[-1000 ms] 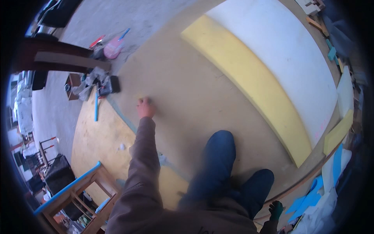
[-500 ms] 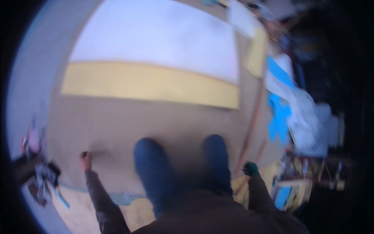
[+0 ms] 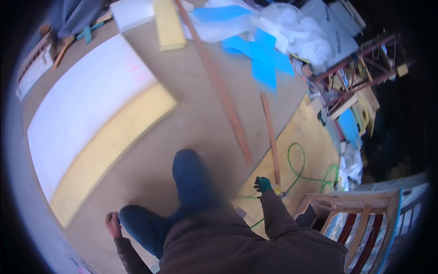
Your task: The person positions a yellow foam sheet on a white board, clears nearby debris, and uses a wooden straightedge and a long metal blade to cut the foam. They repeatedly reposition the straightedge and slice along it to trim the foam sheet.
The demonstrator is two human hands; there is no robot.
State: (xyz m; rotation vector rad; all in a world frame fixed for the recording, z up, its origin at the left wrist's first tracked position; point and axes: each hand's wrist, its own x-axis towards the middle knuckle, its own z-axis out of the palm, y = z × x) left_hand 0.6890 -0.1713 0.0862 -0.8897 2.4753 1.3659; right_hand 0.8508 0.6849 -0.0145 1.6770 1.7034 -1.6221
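Note:
My left hand point(image 3: 112, 223), bare, hangs beside my left knee, its fingers curled in. A small dark spot shows at the fingers; what it is I cannot make out. On the right, my right hand point(image 3: 263, 184) wears a dark green glove. Its fingers are loosely bent and apart, and nothing shows in them. Just beyond the right wrist, a small metallic and yellow tool point(image 3: 283, 193) appears to lie on the boards near a green hose point(image 3: 299, 170). Ahead on the left lies a large white sheet point(image 3: 91, 102) with a thick yellow foam strip point(image 3: 114, 139) along its near edge.
Two long reddish-brown wooden strips point(image 3: 219, 86) point(image 3: 270, 137) lie ahead. Blue sheet pieces point(image 3: 262, 57) and white plastic wrapping point(image 3: 301, 34) are heaped at the back. A red metal frame point(image 3: 360, 68) stands far right, a slatted wooden frame point(image 3: 351, 196) near right.
My view has swung right, so the white sheet and yellow strip now lie farther left and tilted. The green hose and slatted wooden frame have come into view. My legs have shifted in a step.

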